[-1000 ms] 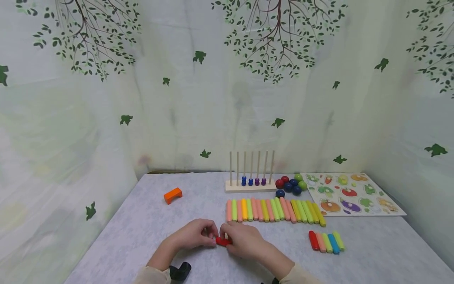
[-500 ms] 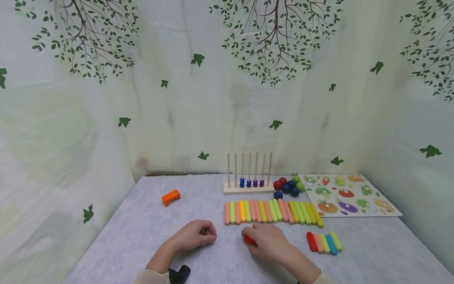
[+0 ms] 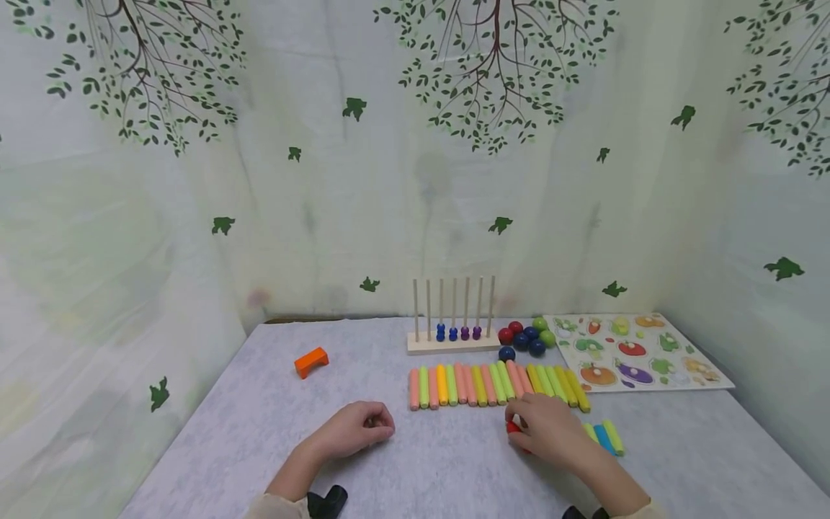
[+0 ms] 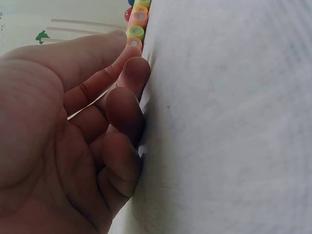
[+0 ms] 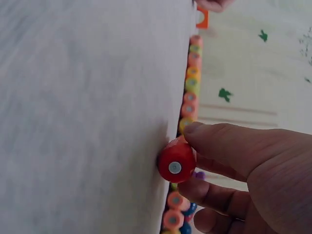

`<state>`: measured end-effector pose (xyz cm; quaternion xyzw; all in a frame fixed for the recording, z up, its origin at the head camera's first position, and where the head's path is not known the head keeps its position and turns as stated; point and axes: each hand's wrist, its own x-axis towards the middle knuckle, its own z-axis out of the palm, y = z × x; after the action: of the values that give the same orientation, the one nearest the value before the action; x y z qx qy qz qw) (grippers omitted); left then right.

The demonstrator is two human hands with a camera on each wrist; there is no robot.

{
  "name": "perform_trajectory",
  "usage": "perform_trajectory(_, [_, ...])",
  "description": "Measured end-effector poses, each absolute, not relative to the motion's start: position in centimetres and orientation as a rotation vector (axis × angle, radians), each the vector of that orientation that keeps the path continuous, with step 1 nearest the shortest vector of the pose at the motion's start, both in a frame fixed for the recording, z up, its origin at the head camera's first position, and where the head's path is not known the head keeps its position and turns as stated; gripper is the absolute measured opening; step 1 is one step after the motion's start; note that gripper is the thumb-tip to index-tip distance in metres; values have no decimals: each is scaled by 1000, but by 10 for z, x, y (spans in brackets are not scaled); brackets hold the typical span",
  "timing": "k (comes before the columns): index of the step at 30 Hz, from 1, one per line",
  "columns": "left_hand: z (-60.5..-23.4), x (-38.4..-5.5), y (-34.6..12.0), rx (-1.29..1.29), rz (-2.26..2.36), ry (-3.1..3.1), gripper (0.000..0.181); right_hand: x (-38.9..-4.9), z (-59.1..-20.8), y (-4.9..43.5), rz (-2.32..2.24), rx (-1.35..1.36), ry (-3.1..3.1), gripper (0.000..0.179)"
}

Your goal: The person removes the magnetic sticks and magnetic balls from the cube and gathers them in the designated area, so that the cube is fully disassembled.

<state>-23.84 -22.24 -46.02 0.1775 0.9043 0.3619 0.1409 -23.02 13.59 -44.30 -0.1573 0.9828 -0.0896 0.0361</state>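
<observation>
My right hand pinches a red stick between thumb and fingers, close over the table. A round silvery disc shows in the stick's end in the right wrist view; in the head view most of the stick is hidden by the hand. Just to the right, a blue stick and a yellow-green stick lie side by side, their neighbours partly behind the hand. Resting on the table, my left hand has loosely curled fingers, with nothing between them in the left wrist view.
Behind the hands lies a long row of pastel sticks. Farther back stand a wooden peg rack with blue and purple beads, several loose balls and a vegetable picture board. An orange block sits at the left.
My right hand has moved away from the left hand, to the right, carrying the red stick. The left hand has stayed in place and no longer touches the stick.
</observation>
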Motion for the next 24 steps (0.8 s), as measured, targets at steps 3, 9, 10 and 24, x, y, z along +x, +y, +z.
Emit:
perform_trajectory(3, [-460, -239, -224, 511, 1044, 2616, 9, -231, -443, 145, -248, -459, 3050, 19])
perform_trajectory(9, [-464, -239, -231, 493, 1045, 2604, 11, -233, -444, 158, -190, -496, 3042, 19])
perform_trajectory(10, [-464, -238, -232, 490, 1049, 2601, 11, -233, -444, 160, -189, -506, 3035, 18])
perform_trajectory(24, [-463, -238, -243, 445, 1114, 2577, 12, -246, -435, 182, -326, -452, 2934, 16])
